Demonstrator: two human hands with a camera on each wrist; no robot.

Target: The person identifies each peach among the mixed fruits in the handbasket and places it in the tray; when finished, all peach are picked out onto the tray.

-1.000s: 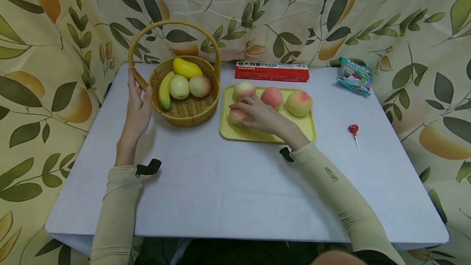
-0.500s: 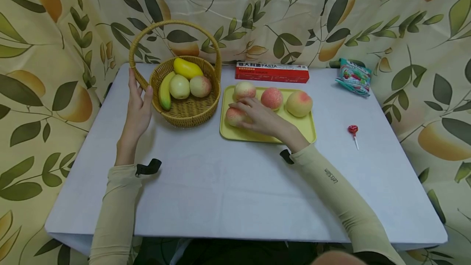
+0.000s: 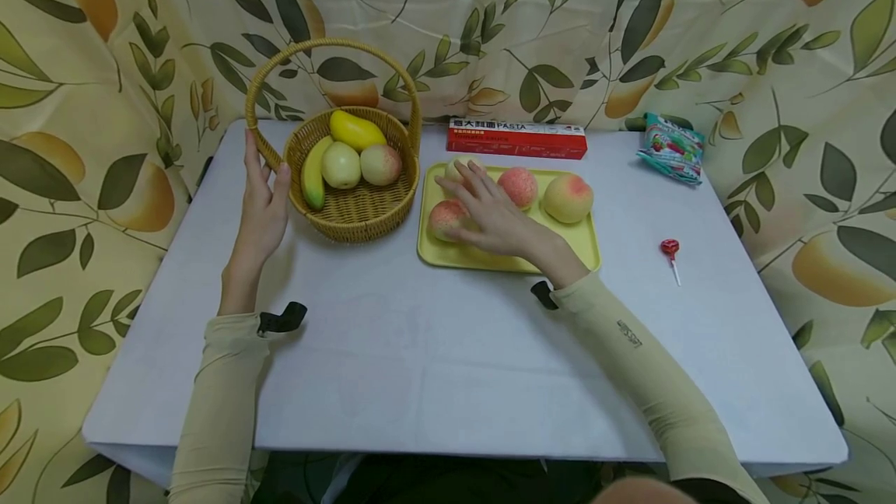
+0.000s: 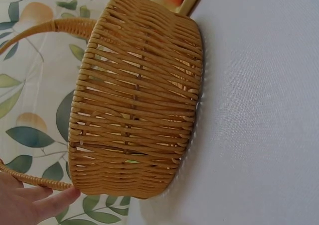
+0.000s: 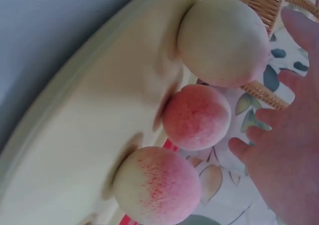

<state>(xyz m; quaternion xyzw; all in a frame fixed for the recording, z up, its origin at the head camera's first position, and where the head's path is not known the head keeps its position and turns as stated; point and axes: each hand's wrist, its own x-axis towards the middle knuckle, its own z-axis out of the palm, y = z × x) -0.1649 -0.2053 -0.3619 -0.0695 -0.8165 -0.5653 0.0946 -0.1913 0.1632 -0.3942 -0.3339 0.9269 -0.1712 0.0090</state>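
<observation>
My left hand (image 3: pixel 262 212) touches the lower left end of the handle on a wicker basket (image 3: pixel 357 228), thumb and fingers fairly straight. A fingertip meets the basket's rim in the left wrist view. Inside the basket lie a banana (image 3: pixel 316 173), a yellow mango-like fruit (image 3: pixel 355 129), a pale green round fruit (image 3: pixel 341 166) and a peach (image 3: pixel 381 165). My right hand (image 3: pixel 493 216) hovers with spread fingers over a yellow tray (image 3: pixel 441 257). Beside its thumb sits the front left peach (image 3: pixel 446 220); its fingers partly cover the back left peach (image 3: pixel 456 169).
Farther right on the tray are a pink peach (image 3: pixel 518 187) and a yellowish peach (image 3: pixel 568 198). A red pasta box (image 3: pixel 516 140) lies behind it. At the table's right side are a teal snack bag (image 3: pixel 672 148) and a red lollipop (image 3: pixel 670 247). Patterned cloth hangs behind.
The right hand has lifted off the front left peach, spreading its fingers toward the back left one. That front peach now sits slightly farther left. The left hand stays at the basket handle.
</observation>
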